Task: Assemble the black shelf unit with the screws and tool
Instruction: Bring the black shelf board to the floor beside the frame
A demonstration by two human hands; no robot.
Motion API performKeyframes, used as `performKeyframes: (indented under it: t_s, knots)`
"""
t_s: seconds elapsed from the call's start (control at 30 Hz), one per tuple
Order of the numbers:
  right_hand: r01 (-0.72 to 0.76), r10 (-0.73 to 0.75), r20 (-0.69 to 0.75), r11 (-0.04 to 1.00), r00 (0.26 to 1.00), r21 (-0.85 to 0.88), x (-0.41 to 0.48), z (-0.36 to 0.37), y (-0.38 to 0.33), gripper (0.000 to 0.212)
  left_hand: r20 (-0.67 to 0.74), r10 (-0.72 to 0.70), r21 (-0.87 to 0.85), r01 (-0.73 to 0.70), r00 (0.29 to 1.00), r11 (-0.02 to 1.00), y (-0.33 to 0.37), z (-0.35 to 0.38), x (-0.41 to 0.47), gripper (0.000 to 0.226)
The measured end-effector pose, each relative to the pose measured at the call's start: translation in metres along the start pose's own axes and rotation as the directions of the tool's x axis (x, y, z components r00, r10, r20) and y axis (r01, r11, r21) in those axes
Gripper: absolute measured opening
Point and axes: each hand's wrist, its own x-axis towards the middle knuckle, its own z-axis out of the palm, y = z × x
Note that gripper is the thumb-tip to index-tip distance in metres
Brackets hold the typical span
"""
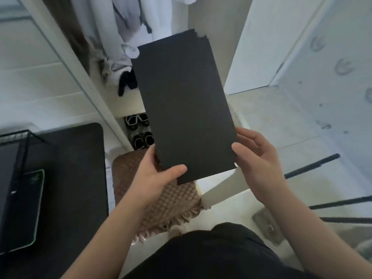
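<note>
A flat black shelf panel is held up in front of me, tilted slightly, its long side running away from me. My left hand grips its near left corner, thumb on the top face. My right hand holds the near right edge, thumb on the face and fingers behind. Several black rods of the shelf unit lie on the pale surface at the right. No screws or tool can be made out.
A black desk with a wire rack and a mouse pad is at the left. A brown quilted cushion sits below the panel. An open wardrobe with hanging clothes and shoes is ahead.
</note>
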Motion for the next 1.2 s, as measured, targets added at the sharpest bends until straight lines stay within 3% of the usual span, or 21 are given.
performKeyframes:
  t_s: [0.1,0.23,0.57,0.73,0.9,1.1,1.2]
  knots:
    - [0.042,-0.034,-0.074,0.994,0.997,0.098,-0.014,-0.039,-0.014,0.032,0.127,0.011,0.054,-0.018,0.992,0.998,0.015,0.038,0.014,0.079]
    - [0.126,-0.093,-0.174,0.973,0.98,0.192,-0.039,-0.096,-0.023,0.026,0.22,-0.011,0.009,0.009,0.975,1.0,0.026,0.108,0.024,0.056]
    - [0.146,-0.037,-0.369,0.951,0.929,0.272,-0.07,-0.26,-0.016,0.024,0.309,-0.099,0.152,0.054,0.946,0.987,0.007,0.301,0.026,0.057]
    - [-0.039,0.098,-0.298,0.979,0.949,0.198,-0.052,-0.352,-0.004,0.037,0.228,-0.204,0.236,0.149,0.952,0.96,-0.043,0.378,0.033,0.07]
    - [-0.275,0.275,-0.213,0.961,0.938,0.032,-0.02,-0.423,0.012,0.04,0.132,-0.393,0.262,0.351,0.91,0.899,-0.092,0.433,0.04,0.054]
    - [-0.498,0.487,-0.104,0.852,0.867,-0.162,0.022,-0.453,0.059,0.042,0.025,-0.548,0.242,0.527,0.836,0.815,-0.143,0.447,0.044,0.055]
    - [-0.585,0.574,-0.116,0.788,0.811,-0.19,0.046,-0.458,0.102,0.035,-0.035,-0.636,0.199,0.629,0.771,0.752,-0.189,0.447,0.059,0.052]
